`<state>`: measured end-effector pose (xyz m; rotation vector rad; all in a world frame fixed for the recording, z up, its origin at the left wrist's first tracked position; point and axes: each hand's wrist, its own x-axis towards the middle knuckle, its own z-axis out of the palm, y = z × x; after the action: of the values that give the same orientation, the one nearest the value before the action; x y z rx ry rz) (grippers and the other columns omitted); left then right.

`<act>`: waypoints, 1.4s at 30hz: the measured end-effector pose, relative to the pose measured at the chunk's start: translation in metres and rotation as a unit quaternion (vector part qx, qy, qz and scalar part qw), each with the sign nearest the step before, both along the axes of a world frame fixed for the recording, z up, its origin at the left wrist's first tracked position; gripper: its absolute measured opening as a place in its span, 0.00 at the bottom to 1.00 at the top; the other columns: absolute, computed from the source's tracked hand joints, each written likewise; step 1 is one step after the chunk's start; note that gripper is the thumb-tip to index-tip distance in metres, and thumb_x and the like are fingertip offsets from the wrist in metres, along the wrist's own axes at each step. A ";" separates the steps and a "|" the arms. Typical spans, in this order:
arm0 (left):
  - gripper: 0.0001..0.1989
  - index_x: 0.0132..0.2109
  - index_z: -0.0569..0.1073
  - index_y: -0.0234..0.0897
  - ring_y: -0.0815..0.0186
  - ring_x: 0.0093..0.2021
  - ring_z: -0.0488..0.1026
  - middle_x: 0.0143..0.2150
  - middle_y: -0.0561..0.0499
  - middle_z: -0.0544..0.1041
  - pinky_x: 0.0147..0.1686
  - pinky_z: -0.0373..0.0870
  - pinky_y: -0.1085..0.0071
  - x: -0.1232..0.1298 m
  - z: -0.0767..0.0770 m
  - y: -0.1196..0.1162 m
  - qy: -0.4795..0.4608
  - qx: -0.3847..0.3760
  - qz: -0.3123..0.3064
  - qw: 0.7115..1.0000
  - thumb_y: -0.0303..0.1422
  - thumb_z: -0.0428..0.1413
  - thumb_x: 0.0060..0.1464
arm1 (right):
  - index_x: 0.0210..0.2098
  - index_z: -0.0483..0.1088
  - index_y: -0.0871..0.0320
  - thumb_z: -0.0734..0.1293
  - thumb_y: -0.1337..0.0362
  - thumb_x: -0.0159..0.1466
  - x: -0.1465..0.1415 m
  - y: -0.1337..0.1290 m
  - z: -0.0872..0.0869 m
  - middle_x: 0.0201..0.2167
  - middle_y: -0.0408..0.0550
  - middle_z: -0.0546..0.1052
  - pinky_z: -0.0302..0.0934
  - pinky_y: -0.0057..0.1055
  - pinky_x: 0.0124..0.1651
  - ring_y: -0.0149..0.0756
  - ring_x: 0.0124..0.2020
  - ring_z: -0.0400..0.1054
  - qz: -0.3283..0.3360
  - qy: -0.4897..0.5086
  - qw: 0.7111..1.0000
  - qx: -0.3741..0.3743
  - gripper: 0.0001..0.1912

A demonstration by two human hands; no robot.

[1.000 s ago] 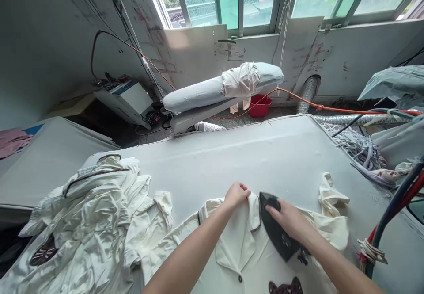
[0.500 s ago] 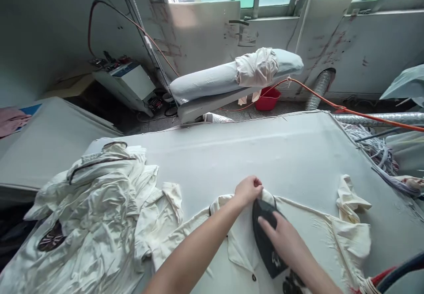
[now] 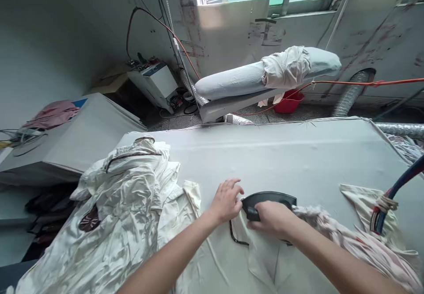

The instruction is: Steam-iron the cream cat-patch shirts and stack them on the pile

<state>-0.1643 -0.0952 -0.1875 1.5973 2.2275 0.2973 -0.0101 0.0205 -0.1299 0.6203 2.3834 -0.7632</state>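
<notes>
My right hand (image 3: 273, 219) is wrapped round the handle of a black iron (image 3: 270, 198), whose tip points left. Beneath it lies a cream garment (image 3: 247, 265) with dark piping, spread on the padded ironing table (image 3: 265, 152). My left hand (image 3: 227, 200) is just left of the iron's tip, fingers bent and apart, the thumb close to the garment's upper edge. Whether the thumb touches the cloth I cannot tell. A cloth-wrapped hose and cable bundle (image 3: 351, 241) runs from behind the iron to the right, over part of the garment.
A heap of crumpled cream garments (image 3: 129, 214) covers the table's left side. Beyond the far edge stands a padded sleeve board (image 3: 232, 81) with cloth round it. A red bucket (image 3: 288, 103) is on the floor, and an orange hose (image 3: 357, 82) crosses behind.
The iron has turned from pointing away to pointing left. My left hand has gone from a pinch at the garment's edge to loosely spread fingers. The view has swung left.
</notes>
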 end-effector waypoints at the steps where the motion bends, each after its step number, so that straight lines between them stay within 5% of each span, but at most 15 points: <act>1: 0.13 0.44 0.76 0.40 0.54 0.70 0.54 0.70 0.45 0.60 0.66 0.51 0.55 -0.009 0.000 0.003 -0.015 0.005 -0.095 0.995 0.29 0.55 0.51 | 0.34 0.73 0.57 0.65 0.44 0.58 0.009 -0.006 0.002 0.36 0.53 0.79 0.57 0.36 0.35 0.52 0.39 0.75 -0.017 -0.006 1.000 -0.014 0.21; 4: 0.09 0.38 0.78 0.39 0.50 0.73 0.45 0.73 0.45 0.53 0.69 0.41 0.50 -0.031 -0.004 0.018 -0.018 -0.027 -0.290 0.956 0.31 0.58 0.47 | 0.35 0.72 0.55 0.65 0.45 0.59 0.042 -0.040 0.002 0.36 0.50 0.80 0.57 0.35 0.36 0.51 0.40 0.75 -0.088 -0.013 0.993 -0.073 0.19; 6: 0.06 0.34 0.78 0.38 0.49 0.72 0.48 0.71 0.45 0.58 0.69 0.44 0.51 -0.032 -0.009 0.025 -0.008 -0.020 -0.295 0.955 0.32 0.59 0.46 | 0.35 0.72 0.56 0.64 0.51 0.60 0.055 -0.068 -0.006 0.37 0.51 0.80 0.57 0.34 0.37 0.50 0.41 0.75 -0.134 -0.028 0.986 -0.099 0.15; 9: 0.06 0.36 0.77 0.38 0.57 0.63 0.64 0.60 0.45 0.72 0.61 0.58 0.61 -0.018 -0.016 0.004 -0.024 0.049 -0.136 0.989 0.32 0.56 0.54 | 0.39 0.72 0.57 0.61 0.52 0.64 0.051 -0.091 -0.022 0.38 0.52 0.80 0.58 0.33 0.40 0.47 0.43 0.75 -0.203 0.005 0.974 -0.098 0.15; 13: 0.14 0.40 0.75 0.38 0.59 0.41 0.73 0.35 0.47 0.77 0.44 0.64 0.65 -0.004 -0.016 -0.094 -0.005 -0.031 0.135 0.990 0.42 0.51 0.62 | 0.44 0.71 0.59 0.56 0.46 0.68 0.016 -0.066 -0.026 0.40 0.55 0.79 0.59 0.31 0.41 0.42 0.42 0.74 -0.231 0.071 0.969 -0.046 0.24; 17: 0.21 0.29 0.75 0.39 0.55 0.37 0.75 0.31 0.45 0.77 0.37 0.62 0.65 -0.020 -0.005 -0.185 -0.027 -0.209 0.228 0.951 0.49 0.51 0.59 | 0.36 0.71 0.58 0.60 0.46 0.64 -0.024 -0.032 -0.015 0.35 0.51 0.79 0.57 0.31 0.35 0.39 0.35 0.72 -0.092 0.035 0.994 -0.040 0.21; 21: 0.16 0.26 0.74 0.39 0.53 0.37 0.75 0.31 0.46 0.77 0.36 0.61 0.66 -0.043 0.009 -0.207 -0.032 -0.229 0.274 0.934 0.45 0.56 0.55 | 0.35 0.75 0.57 0.65 0.50 0.58 -0.072 -0.068 -0.005 0.35 0.53 0.79 0.61 0.34 0.36 0.46 0.37 0.74 0.189 0.039 0.981 -0.035 0.17; 25: 0.05 0.25 0.73 0.39 0.53 0.37 0.75 0.29 0.48 0.76 0.36 0.59 0.67 -0.063 0.027 -0.187 -0.029 -0.261 0.275 0.925 0.33 0.60 0.46 | 0.42 0.78 0.58 0.66 0.52 0.57 -0.111 -0.141 0.005 0.41 0.57 0.80 0.68 0.43 0.41 0.54 0.42 0.75 0.288 -0.001 0.957 -0.034 0.20; 27: 0.04 0.31 0.75 0.41 0.56 0.37 0.75 0.31 0.50 0.77 0.36 0.58 0.68 -0.067 0.030 -0.158 -0.046 -0.229 0.284 0.930 0.34 0.57 0.51 | 0.44 0.78 0.61 0.67 0.51 0.57 -0.110 -0.148 0.008 0.41 0.59 0.80 0.69 0.45 0.43 0.56 0.43 0.75 0.289 -0.027 0.956 -0.039 0.23; 29: 0.09 0.37 0.76 0.41 0.61 0.39 0.74 0.35 0.51 0.78 0.38 0.60 0.69 -0.058 0.022 -0.116 -0.076 -0.123 0.296 0.944 0.36 0.52 0.59 | 0.44 0.77 0.60 0.67 0.48 0.58 -0.091 -0.120 0.007 0.41 0.60 0.80 0.68 0.44 0.43 0.55 0.43 0.75 0.220 -0.024 0.975 -0.030 0.24; 32: 0.09 0.42 0.77 0.41 0.63 0.47 0.72 0.43 0.50 0.77 0.47 0.62 0.69 -0.017 -0.004 -0.051 -0.106 0.029 0.269 0.957 0.38 0.55 0.61 | 0.38 0.75 0.58 0.64 0.48 0.60 -0.034 -0.032 0.006 0.36 0.53 0.80 0.65 0.34 0.38 0.45 0.36 0.74 -0.031 0.013 0.999 -0.018 0.20; 34: 0.11 0.45 0.77 0.42 0.60 0.51 0.70 0.47 0.49 0.75 0.51 0.60 0.66 0.012 -0.022 -0.020 -0.075 0.056 0.252 0.963 0.40 0.60 0.56 | 0.36 0.73 0.61 0.59 0.48 0.65 0.011 0.026 0.009 0.30 0.52 0.78 0.60 0.29 0.31 0.36 0.27 0.70 -0.187 -0.008 0.982 -0.015 0.22; 36: 0.13 0.46 0.76 0.43 0.58 0.51 0.69 0.47 0.49 0.74 0.51 0.60 0.63 0.026 -0.035 -0.001 -0.032 0.056 0.245 0.967 0.41 0.62 0.54 | 0.36 0.72 0.63 0.54 0.48 0.67 0.050 0.050 0.015 0.27 0.54 0.76 0.57 0.29 0.26 0.34 0.23 0.67 -0.269 -0.033 0.962 -0.001 0.26; 38: 0.11 0.44 0.76 0.41 0.58 0.50 0.69 0.46 0.48 0.74 0.51 0.60 0.62 0.022 -0.039 0.010 -0.012 0.058 0.231 0.971 0.41 0.60 0.56 | 0.36 0.73 0.62 0.58 0.52 0.65 0.077 0.025 0.021 0.30 0.55 0.78 0.61 0.31 0.31 0.40 0.28 0.72 -0.238 -0.035 0.970 0.021 0.21; 42: 0.09 0.39 0.75 0.37 0.59 0.47 0.71 0.43 0.47 0.76 0.51 0.63 0.64 0.001 -0.021 0.009 -0.090 0.052 0.234 0.967 0.38 0.57 0.56 | 0.38 0.79 0.57 0.64 0.68 0.55 0.103 -0.107 0.011 0.40 0.57 0.80 0.67 0.41 0.47 0.55 0.45 0.75 -0.028 -0.143 0.986 -0.079 0.15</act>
<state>-0.1634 -0.0865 -0.2083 1.0191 2.4486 0.6678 0.0931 -0.0867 -0.1187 0.6837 2.0300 -0.8199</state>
